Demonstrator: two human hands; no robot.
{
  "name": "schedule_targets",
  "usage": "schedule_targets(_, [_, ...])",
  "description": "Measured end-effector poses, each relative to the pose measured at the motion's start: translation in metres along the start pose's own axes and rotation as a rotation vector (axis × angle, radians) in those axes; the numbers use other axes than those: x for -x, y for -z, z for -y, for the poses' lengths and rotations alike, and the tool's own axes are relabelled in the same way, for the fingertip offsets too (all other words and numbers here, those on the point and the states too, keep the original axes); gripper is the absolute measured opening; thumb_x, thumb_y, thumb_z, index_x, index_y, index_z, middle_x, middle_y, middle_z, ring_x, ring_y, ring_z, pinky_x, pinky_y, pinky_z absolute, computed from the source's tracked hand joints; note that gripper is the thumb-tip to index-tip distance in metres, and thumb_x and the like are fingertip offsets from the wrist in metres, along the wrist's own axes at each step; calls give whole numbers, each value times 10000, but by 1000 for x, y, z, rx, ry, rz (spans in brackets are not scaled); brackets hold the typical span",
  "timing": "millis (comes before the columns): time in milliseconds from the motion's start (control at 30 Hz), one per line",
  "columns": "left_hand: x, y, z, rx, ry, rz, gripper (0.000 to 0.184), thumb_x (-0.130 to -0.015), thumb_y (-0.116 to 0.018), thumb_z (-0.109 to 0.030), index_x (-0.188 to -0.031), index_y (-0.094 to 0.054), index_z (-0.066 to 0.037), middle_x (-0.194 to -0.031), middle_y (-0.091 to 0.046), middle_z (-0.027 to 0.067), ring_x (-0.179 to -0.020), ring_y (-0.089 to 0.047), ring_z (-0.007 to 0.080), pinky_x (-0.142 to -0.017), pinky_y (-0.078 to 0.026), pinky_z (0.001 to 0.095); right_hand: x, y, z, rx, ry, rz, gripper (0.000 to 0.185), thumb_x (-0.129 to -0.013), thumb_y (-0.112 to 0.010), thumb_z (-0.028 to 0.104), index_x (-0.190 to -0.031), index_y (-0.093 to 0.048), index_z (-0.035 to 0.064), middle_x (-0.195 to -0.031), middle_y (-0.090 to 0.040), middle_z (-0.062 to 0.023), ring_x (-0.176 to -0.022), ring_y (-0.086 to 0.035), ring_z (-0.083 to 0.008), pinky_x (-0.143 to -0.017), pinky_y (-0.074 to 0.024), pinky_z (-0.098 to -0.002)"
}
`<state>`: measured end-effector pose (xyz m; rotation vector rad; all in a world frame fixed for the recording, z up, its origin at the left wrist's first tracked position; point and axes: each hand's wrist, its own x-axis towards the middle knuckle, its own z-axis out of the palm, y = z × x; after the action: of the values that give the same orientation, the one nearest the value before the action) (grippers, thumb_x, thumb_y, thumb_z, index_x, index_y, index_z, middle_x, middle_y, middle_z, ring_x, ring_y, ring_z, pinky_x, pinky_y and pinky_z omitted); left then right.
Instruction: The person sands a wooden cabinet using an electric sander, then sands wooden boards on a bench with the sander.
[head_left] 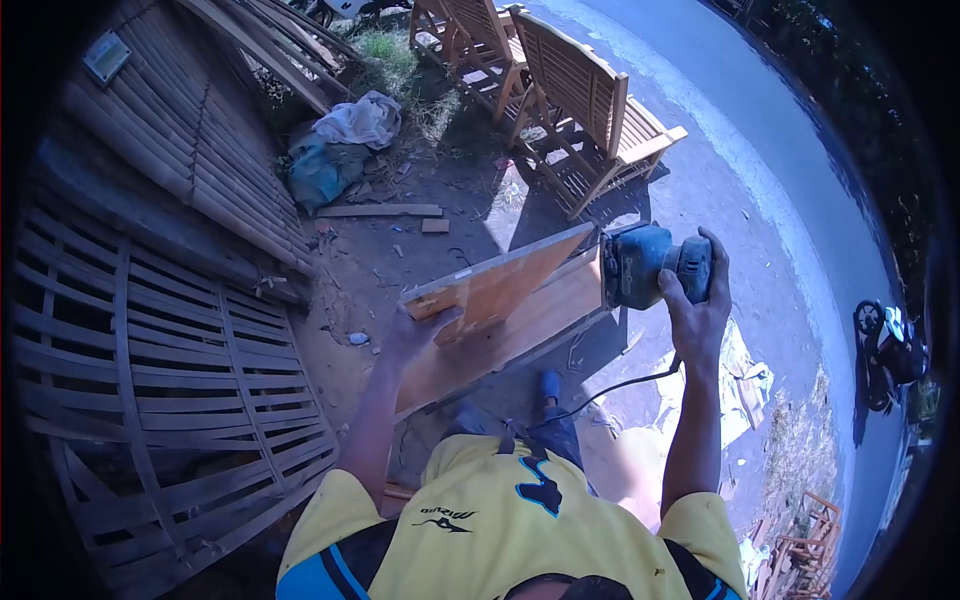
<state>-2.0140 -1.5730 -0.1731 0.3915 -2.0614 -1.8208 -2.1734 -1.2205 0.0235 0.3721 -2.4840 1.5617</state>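
My left hand point(412, 335) is closed on the near left end of a wooden board point(515, 275), with the thumb across its face. The board stands tilted on edge above a wider wooden surface point(495, 350). In my right hand point(697, 315) is a teal electric sander point(640, 265), its rear body gripped between thumb and fingers. The sander is turned sideways, its flat pad facing the far right end of the wood. Whether the pad touches the board I cannot tell. A dark power cord point(625, 383) runs from the sander toward my legs.
Slatted wooden chairs point(580, 90) stand ahead beside a paved road point(740, 110). A bamboo slat panel point(170, 390) lines the left. Cloth bundles point(345, 145) and a loose wood strip point(380, 210) lie on the ground. A motorcycle point(890, 345) is at far right.
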Motion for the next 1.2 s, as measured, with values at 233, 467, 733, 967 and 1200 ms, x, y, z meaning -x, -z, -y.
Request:
schedule_targets(233, [24, 12, 20, 32, 51, 35, 360, -931, -868, -292, -1153, -794, -18, -949, -813, 56, -859, -741, 105, -762, -598, 331, -2, -73, 131, 457, 384, 349, 789, -828, -802, 292, -1537, -493, 139, -1230, -666, -228, -1078, -719, -415, -956, -577, -511])
schedule_targets(467, [12, 8, 32, 49, -218, -9, 238, -955, -831, -208, -1094, -796, -19, -902, -810, 53, -829, -723, 89, -752, -583, 340, 52, -135, 195, 459, 537, 675, 805, -825, -809, 363, -1529, -491, 137, -1225, -638, -228, -1015, -726, -435, -905, -599, -520])
schedule_targets(733, [14, 8, 16, -23, 51, 38, 341, -924, -876, -220, -1140, -759, 19, -1021, -803, 52, -912, -749, 115, -767, -604, 326, 8, -103, 168, 642, 350, 511, 796, -822, -811, 379, -1511, -495, 137, -1213, -675, -225, -1070, -719, -413, -954, -579, -514])
schedule_targets(967, [15, 1, 12, -10, -20, -4, 390, -924, -877, -284, -1162, -797, 14, -943, -825, 68, -850, -754, 97, -738, -603, 324, -59, -73, 132, 623, 242, 458, 727, -821, -791, 379, -1448, -554, 95, -1144, -750, -222, -1017, -753, -381, -914, -573, -491])
schedule_targets(1200, [12, -6, -1, -74, -364, -165, 315, -953, -839, -224, -1125, -778, 33, -956, -813, 60, -864, -751, 121, -770, -604, 330, 58, -138, 197, 465, 523, 688, 824, -834, -804, 434, -1516, -497, 88, -1118, -629, -251, -903, -733, -447, -798, -604, -529])
